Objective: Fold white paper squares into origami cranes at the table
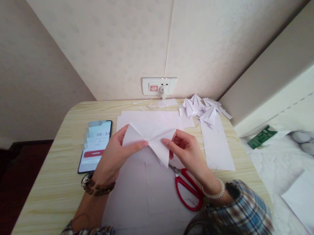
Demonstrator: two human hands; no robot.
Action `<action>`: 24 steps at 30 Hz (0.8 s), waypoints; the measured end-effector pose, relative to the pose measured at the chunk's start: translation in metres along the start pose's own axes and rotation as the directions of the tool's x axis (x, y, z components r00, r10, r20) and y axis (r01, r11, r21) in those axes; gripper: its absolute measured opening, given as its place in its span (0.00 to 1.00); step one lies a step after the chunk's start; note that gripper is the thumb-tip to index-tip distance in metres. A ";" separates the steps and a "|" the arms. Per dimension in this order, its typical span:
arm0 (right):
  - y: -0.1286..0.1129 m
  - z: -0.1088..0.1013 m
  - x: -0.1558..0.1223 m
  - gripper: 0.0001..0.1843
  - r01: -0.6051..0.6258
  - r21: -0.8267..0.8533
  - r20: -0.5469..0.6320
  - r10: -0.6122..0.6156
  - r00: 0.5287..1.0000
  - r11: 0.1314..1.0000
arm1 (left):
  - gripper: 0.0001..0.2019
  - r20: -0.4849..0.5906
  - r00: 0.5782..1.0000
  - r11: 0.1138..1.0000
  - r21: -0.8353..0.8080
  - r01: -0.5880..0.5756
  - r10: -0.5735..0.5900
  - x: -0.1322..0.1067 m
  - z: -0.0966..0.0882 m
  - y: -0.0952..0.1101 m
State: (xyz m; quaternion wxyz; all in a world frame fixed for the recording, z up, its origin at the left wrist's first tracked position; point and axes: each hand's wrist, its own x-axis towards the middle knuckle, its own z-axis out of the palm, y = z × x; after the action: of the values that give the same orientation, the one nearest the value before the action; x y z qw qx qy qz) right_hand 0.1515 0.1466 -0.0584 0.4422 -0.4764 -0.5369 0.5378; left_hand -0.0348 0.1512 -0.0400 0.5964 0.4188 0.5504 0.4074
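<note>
A partly folded sheet of white paper is held up between my two hands, its creases meeting near the middle. My left hand pinches its left side, with the thumb on top near the centre. On the right side, my right hand grips a flap between thumb and fingers. Below lie flat white sheets on the table. Red-handled scissors rest on them beside my right wrist; their blades are mostly hidden by the paper.
A phone showing a timer lies left. Folded white paper pieces are heaped at the back right, by a paper strip. A wall socket holds a plug. Right of the wooden table are a green packet and more paper.
</note>
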 end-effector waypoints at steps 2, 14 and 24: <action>0.000 0.001 -0.001 0.13 -0.010 0.008 -0.002 0.010 1.000 1.000 | 0.25 -0.011 1.000 1.000 0.019 -0.003 0.003 0.000 -0.001 0.000; -0.001 0.000 0.000 0.12 -0.037 0.070 0.057 0.033 0.998 0.997 | 0.23 0.008 0.999 0.999 -0.032 0.035 -0.035 -0.002 -0.002 0.005; 0.001 0.000 -0.001 0.13 -0.019 -0.088 -0.010 0.019 1.000 0.996 | 0.30 -0.028 0.998 0.998 0.020 0.064 -0.063 -0.003 0.004 0.009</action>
State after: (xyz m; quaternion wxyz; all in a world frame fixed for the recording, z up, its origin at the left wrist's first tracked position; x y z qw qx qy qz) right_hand 0.1516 0.1453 -0.0593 0.4180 -0.5029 -0.5535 0.5158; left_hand -0.0309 0.1507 -0.0304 0.5969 0.4019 0.5758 0.3881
